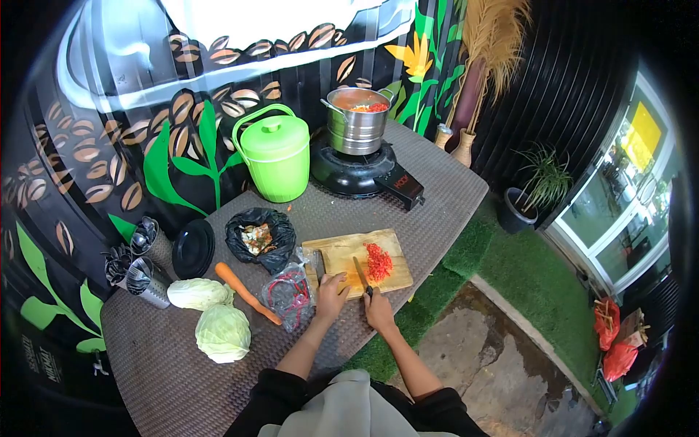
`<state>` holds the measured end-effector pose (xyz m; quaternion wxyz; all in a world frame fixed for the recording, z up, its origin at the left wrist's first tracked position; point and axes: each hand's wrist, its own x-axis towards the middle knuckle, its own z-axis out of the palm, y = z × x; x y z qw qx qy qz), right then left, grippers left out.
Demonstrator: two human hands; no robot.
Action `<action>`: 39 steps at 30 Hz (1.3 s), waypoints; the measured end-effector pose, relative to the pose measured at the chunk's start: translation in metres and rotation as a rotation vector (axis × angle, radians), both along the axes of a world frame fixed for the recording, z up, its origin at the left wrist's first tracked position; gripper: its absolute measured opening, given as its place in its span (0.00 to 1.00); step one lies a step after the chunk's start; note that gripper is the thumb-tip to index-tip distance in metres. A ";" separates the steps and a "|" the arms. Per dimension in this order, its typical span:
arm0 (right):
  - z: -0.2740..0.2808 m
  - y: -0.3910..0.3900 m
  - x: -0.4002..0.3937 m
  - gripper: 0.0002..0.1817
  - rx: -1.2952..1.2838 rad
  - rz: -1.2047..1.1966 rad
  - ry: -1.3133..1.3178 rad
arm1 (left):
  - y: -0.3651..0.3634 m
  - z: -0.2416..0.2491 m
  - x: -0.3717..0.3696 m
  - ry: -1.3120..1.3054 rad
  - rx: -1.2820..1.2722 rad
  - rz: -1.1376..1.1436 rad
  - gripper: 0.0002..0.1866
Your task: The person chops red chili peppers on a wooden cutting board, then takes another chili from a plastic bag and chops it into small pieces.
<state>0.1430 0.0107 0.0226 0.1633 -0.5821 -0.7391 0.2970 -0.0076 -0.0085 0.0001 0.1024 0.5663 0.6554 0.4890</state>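
Note:
My right hand (379, 309) is closed round the dark handle of a knife (361, 273), whose blade lies over the wooden cutting board (335, 244). To the right of the blade is a pile of finely chopped red pieces (378, 262), perhaps chili or tomato. My left hand (332, 297) rests at the board's near left edge, fingers apart and touching the wood; I make out nothing held in it. Close to its fingers lies a dark flat strip (319, 262) on the board. A clear plastic bag with red edging (289, 295) lies just left of that hand.
Left of the board are a carrot (247, 293), a round cabbage (223, 333), a longer cabbage (200, 293) and a black bag of scraps (260, 237). Behind stand a green lidded bucket (275, 156) and a steel pot (356, 131) on a black stove (349, 171).

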 end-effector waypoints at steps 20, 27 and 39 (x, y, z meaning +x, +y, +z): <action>0.000 -0.013 -0.039 0.20 0.330 -0.021 -0.242 | -0.039 0.030 -0.012 -0.330 0.012 0.161 0.06; 0.014 -0.022 -0.043 0.25 0.557 -0.043 -0.321 | -0.071 -0.004 -0.086 -0.033 0.013 0.421 0.07; 0.022 -0.031 -0.050 0.20 0.581 0.086 -0.008 | -0.063 0.026 -0.084 -0.413 -0.048 0.248 0.09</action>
